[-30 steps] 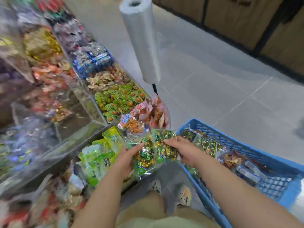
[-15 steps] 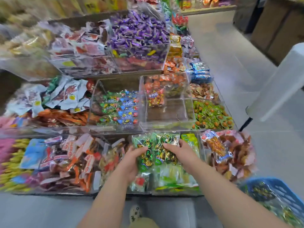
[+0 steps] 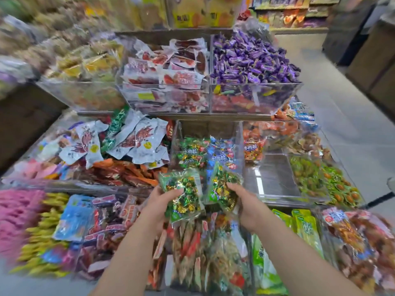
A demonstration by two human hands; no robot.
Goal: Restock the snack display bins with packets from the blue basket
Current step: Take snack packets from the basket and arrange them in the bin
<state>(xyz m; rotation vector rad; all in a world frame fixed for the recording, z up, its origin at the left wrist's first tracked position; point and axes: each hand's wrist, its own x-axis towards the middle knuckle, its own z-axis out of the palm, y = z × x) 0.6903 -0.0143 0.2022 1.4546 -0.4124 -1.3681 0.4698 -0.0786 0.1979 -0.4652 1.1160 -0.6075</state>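
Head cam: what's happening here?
A person stands at a tiered snack display. The left hand grips a green packet of sweets; the right hand grips a second green packet. Both are held above the front bins, just short of the clear bin of green and blue packets. The neighbouring bin on its right is mostly bare. Neither packet is set down yet; the blue basket is out of view.

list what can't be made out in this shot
- Blue basket: outside the head view.
- Print on the green packets: too small and blurred, head view.
- Fingers of the left hand and right hand: hidden behind those packets.
- Far-left bins: smeared by motion blur.
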